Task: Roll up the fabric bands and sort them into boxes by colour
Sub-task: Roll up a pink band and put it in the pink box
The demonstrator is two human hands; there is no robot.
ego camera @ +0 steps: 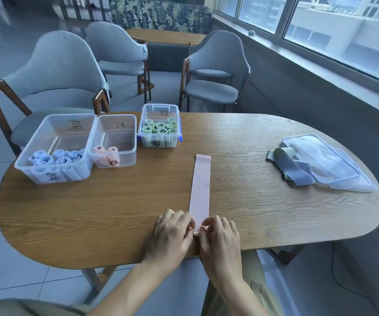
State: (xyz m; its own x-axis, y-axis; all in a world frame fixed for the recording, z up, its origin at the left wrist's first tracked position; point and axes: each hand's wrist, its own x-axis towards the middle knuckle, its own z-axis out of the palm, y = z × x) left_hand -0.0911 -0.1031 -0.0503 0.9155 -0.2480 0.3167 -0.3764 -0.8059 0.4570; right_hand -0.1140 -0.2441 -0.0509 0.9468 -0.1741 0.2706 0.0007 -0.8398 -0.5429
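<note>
A pink fabric band [200, 185] lies flat and straight on the wooden table [92, 213], running away from me. My left hand [171, 233] and my right hand [220, 236] pinch its near end from either side, fingers curled on the fabric. At the back left stand three clear boxes: a large one [54, 137] with several blue rolls, a middle one [115, 135] with two pink rolls, and a smaller one [160, 115] full of green rolls.
At the right lie loose bands, one green [283, 153] and one blue-grey [297, 172], beside stacked clear lids [334, 165]. Grey chairs [56, 71] stand behind the table. Windows run along the right wall.
</note>
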